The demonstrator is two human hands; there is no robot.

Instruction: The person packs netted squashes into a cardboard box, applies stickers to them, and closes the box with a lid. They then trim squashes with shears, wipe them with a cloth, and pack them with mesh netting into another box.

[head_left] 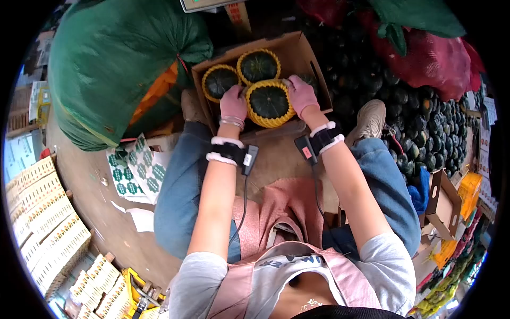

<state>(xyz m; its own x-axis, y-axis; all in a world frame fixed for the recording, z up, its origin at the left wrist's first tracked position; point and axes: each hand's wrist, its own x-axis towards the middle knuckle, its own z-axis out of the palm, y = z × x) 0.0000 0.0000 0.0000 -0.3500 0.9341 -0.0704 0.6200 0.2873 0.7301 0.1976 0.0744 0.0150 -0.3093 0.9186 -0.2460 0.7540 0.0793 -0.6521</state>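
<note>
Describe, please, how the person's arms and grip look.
The left grip and right grip wear pink gloves. Black straps with pale fluffy edges carry dark boxes, labelled white on the left, red on the right, each with a dark cable. The grey sleeves are short.

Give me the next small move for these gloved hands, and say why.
I'd probably settle the front netted squash down in the cardboard box: the left hand and right hand hold its opposite sides, and two other netted squashes sit just beyond it there. Whether it touches the bottom is hidden.
</note>
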